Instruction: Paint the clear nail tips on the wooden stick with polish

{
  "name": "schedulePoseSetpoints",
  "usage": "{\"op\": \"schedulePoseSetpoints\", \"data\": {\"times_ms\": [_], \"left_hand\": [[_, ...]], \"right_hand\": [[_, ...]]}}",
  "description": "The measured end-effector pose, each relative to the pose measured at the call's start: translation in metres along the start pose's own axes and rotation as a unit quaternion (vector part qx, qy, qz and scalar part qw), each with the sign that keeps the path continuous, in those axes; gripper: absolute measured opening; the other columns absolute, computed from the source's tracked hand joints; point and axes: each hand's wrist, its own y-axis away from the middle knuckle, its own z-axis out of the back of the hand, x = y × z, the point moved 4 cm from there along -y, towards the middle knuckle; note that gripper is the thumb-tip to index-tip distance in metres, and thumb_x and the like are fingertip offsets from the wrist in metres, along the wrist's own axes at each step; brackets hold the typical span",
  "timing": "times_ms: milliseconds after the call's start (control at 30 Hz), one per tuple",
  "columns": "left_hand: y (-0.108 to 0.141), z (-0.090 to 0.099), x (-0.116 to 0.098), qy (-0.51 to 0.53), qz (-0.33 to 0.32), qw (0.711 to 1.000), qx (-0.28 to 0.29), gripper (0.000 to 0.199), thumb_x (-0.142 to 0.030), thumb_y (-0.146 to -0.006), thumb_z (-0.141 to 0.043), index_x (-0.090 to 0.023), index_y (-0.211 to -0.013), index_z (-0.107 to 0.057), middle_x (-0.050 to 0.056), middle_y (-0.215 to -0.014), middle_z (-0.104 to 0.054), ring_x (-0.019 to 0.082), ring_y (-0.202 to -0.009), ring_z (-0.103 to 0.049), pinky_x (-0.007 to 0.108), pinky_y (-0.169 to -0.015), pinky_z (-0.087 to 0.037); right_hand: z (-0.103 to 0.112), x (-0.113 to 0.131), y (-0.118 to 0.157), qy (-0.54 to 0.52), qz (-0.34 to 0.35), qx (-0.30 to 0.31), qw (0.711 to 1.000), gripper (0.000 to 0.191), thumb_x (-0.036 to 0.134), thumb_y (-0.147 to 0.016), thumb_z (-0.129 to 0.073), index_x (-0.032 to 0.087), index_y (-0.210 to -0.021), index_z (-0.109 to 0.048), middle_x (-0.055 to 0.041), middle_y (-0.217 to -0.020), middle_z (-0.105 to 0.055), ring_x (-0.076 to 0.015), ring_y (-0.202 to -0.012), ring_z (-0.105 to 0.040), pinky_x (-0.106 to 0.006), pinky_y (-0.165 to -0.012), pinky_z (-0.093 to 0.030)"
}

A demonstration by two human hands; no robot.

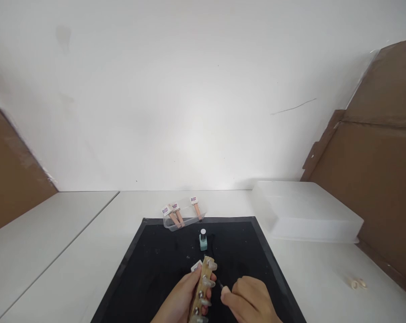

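My left hand (186, 291) is wrapped round a tan wooden strip (205, 278) that carries several clear nail tips on metal studs. To its right, my right hand (248, 298) is closed in a pinch on a thin dark stick (219, 284), whose tip points toward the strip. A small white card (196, 265) shows by my left fingertips. Beyond the strip, a teal bottle (203, 242) with a white top stands upright on the black mat (162, 255).
A clear tray (188, 221) with several pinkish sticks with white labels sits at the mat's far edge. A white plastic box (310, 215) is at the right, with small beige rings (354, 284) nearer me. Cardboard panels (374, 179) flank the white table.
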Motion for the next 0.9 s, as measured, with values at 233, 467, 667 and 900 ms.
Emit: {"op": "schedulePoseSetpoints", "data": {"times_ms": [233, 467, 667, 900], "left_hand": [[0.0045, -0.0001, -0.0055, 0.005, -0.018, 1.000, -0.007, 0.052, -0.061, -0.064, -0.052, -0.012, -0.081, -0.058, -0.004, -0.054, -0.047, 0.004, -0.044, -0.040, 0.017, -0.045, -0.031], [0.0097, -0.0031, -0.0082, 0.002, -0.012, 1.000, -0.017, 0.053, -0.062, -0.062, -0.054, -0.012, -0.080, -0.058, -0.004, -0.054, -0.048, 0.004, -0.043, -0.040, 0.017, -0.045, -0.031], [0.0078, -0.0043, -0.0065, 0.006, -0.005, 1.000, -0.006, 0.058, -0.066, -0.057, -0.055, -0.012, -0.078, -0.058, -0.004, -0.052, -0.048, 0.004, -0.041, -0.040, 0.017, -0.044, -0.029], [0.0019, -0.0026, -0.0034, -0.005, 0.010, 0.999, -0.032, 0.063, -0.070, -0.045, -0.059, -0.013, -0.073, -0.058, -0.004, -0.047, -0.049, 0.005, -0.039, -0.040, 0.018, -0.041, -0.029]], "right_hand": [[-0.0028, 0.0004, 0.0013, -0.047, -0.009, 0.011, 0.999, 0.035, 0.028, -0.091, -0.029, 0.010, -0.085, -0.059, -0.0036, -0.052, -0.053, -0.0146, -0.042, -0.050, -0.025, -0.039, -0.037], [-0.0029, 0.0033, -0.0018, -0.005, 0.027, 0.032, 0.999, 0.040, 0.029, -0.093, -0.026, 0.009, -0.084, -0.060, -0.0048, -0.050, -0.057, -0.0145, -0.040, -0.049, -0.026, -0.037, -0.038], [-0.0022, 0.0057, -0.0055, 0.019, 0.015, 0.030, 0.999, 0.037, 0.021, -0.093, -0.028, 0.009, -0.083, -0.062, -0.0059, -0.050, -0.059, -0.0146, -0.042, -0.052, -0.026, -0.039, -0.042], [-0.0050, 0.0047, 0.0040, 0.030, 0.030, 0.008, 0.999, 0.017, 0.007, -0.084, -0.048, 0.010, -0.079, -0.064, -0.0003, -0.046, -0.055, -0.0102, -0.037, -0.047, -0.022, -0.037, -0.038]]}}
